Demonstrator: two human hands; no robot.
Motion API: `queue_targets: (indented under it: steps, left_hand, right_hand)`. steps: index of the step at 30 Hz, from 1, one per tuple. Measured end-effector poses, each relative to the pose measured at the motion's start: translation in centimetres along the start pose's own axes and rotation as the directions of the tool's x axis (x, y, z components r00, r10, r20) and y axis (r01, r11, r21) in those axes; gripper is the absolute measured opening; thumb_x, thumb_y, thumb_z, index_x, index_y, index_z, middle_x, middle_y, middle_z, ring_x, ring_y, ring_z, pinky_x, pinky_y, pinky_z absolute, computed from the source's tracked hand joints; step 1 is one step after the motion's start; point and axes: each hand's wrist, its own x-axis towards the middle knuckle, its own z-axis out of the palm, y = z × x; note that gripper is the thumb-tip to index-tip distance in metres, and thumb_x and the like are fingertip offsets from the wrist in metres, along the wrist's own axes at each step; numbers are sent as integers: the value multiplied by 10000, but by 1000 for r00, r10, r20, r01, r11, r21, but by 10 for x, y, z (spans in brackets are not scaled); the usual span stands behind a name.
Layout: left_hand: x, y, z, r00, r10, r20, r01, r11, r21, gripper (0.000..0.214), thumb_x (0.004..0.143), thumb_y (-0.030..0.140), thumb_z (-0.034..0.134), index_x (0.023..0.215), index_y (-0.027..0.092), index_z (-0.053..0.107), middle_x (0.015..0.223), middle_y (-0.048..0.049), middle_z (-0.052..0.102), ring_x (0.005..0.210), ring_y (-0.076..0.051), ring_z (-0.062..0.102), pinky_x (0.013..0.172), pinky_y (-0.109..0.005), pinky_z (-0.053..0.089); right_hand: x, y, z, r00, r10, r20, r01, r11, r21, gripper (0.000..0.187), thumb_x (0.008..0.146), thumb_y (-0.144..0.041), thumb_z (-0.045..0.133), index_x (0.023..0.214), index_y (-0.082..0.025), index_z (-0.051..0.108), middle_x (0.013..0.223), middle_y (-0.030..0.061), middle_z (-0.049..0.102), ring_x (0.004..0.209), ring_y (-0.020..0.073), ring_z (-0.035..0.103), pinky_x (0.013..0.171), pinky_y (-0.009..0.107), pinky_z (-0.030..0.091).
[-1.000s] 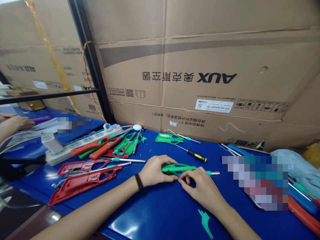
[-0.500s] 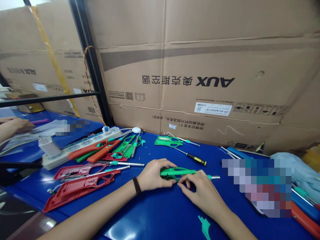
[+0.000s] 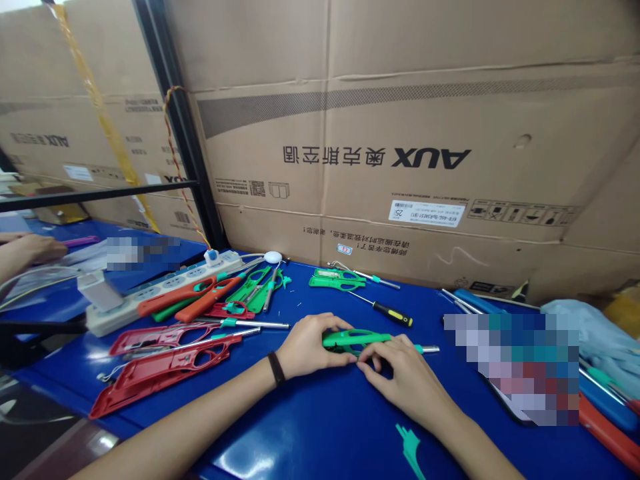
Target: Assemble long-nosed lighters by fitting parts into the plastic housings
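Note:
A green long-nosed lighter (image 3: 341,340) lies sideways just over the blue table, its metal tube pointing right. My left hand (image 3: 306,347) is closed around its handle end, thumb below and fingers above. At its nose side my right hand (image 3: 403,370) is closed too, with thumb and index finger pinched at the lower edge by the finger loop. Whatever small part sits between those fingertips is hidden. A loose turquoise plastic piece (image 3: 410,450) rests nearer to me. Beyond the hands lie a black-and-yellow screwdriver (image 3: 393,315) and an opened green lighter shell (image 3: 336,279).
Opened red lighter shells (image 3: 165,373), orange lighters (image 3: 210,300) and a white power strip (image 3: 150,293) occupy the left. At right are a blurred-out object (image 3: 520,367) and more lighters. A cardboard wall (image 3: 400,100) closes the back. Another person's hand (image 3: 30,250) shows far left.
The lighter has tipped slightly within my grip, and my fingers have shifted a little along its lower edge. The view has moved slightly; the things on the table stay put.

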Motion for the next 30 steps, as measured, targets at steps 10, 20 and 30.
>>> queue_targets:
  steps: [10, 20, 30]
  left_hand:
    - [0, -5, 1, 1000, 7, 3, -7, 1000, -20, 415, 679, 399, 751, 1048, 232, 663, 932, -8, 683, 794, -185, 622, 663, -236, 445]
    - [1, -10, -1, 993, 114, 32, -112, 992, -55, 333, 726, 376, 721, 1018, 223, 672, 930, -17, 684, 823, -180, 629, 824, -273, 456]
    - [-1, -6, -4, 992, 106, 73, -103, 994, -35, 431, 675, 424, 751, 1053, 236, 665, 936, -17, 672, 805, -180, 622, 812, -273, 459]
  right_hand:
    - [-1, 24, -20, 1000, -16, -5, 16, 998, 68, 60, 852, -248, 567, 797, -224, 561, 860, 20, 593, 847, 193, 568, 774, 329, 448]
    - [2, 27, -11, 998, 41, -36, -37, 993, 111, 148, 860, -383, 594, 798, -262, 654, 834, 5, 637, 887, 210, 571, 808, 355, 434]
    - [4, 31, 4, 996, 31, -87, -22, 995, 98, 259, 773, -492, 663, 876, -254, 657, 908, 27, 650, 917, 235, 570, 843, 386, 415]
